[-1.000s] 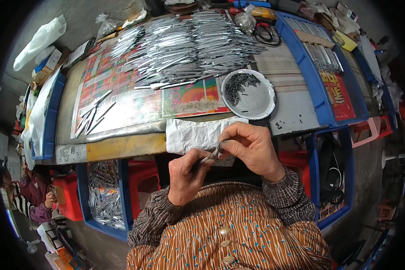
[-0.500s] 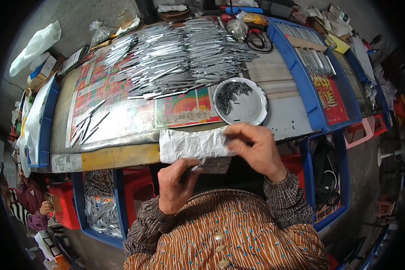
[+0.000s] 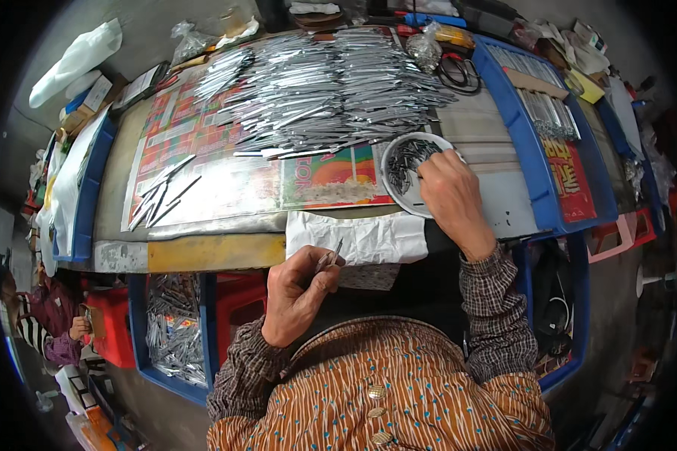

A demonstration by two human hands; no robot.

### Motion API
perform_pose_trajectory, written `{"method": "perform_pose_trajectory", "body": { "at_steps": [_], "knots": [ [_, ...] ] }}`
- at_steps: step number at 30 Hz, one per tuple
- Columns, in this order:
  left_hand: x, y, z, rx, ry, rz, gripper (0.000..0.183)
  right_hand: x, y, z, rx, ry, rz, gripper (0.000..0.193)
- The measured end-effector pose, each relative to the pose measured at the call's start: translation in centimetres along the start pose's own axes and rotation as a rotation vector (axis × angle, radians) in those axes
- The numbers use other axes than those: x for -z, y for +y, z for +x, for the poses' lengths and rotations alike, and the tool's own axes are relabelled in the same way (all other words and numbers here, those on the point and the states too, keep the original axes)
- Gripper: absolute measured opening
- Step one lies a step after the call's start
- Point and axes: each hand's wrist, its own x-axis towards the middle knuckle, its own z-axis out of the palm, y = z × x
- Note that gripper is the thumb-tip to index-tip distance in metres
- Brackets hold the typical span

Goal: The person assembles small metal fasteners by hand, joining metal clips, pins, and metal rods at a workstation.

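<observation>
My left hand (image 3: 302,289) is closed in front of the table's near edge, pinching a slim metal piece (image 3: 338,246) whose pointed end sticks up past the fingers. My right hand (image 3: 455,199) reaches into a round white bowl (image 3: 408,203), its fingers curled down at the contents. Small dark metal pins (image 3: 400,167) lie in that bowl; whatever is between the right fingertips is hidden. A crumpled white cloth (image 3: 368,234) drapes over the table edge between my hands. Beyond it, a large heap of flat silvery metal strips (image 3: 301,98) covers the back of the table.
Several loose strips (image 3: 158,197) lie at the table's left. A blue tray (image 3: 530,169) with bundled strips stands on the right. Under the table are a blue crate (image 3: 174,338) of metal pieces and red stools (image 3: 111,327). At far left, another person's hand (image 3: 80,328) shows.
My right hand has moved from the cloth up and right into the bowl. The left hand has turned slightly, so the metal tip now points upward. The whole view has shifted a little.
</observation>
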Motion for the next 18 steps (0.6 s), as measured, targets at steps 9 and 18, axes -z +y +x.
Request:
{"method": "perform_pose_trajectory", "body": {
  "at_steps": [9,18],
  "knots": [
    [7.6,0.4,2.0,-0.352,0.361,0.829,0.008,1.4,0.5,-0.2,-0.007,-0.061,0.077,0.005],
    [18.8,-2.9,6.1,-0.312,0.54,1.205,0.007,3.1,-1.3,-0.9,-0.287,-0.015,0.455,0.01]
  ]
}}
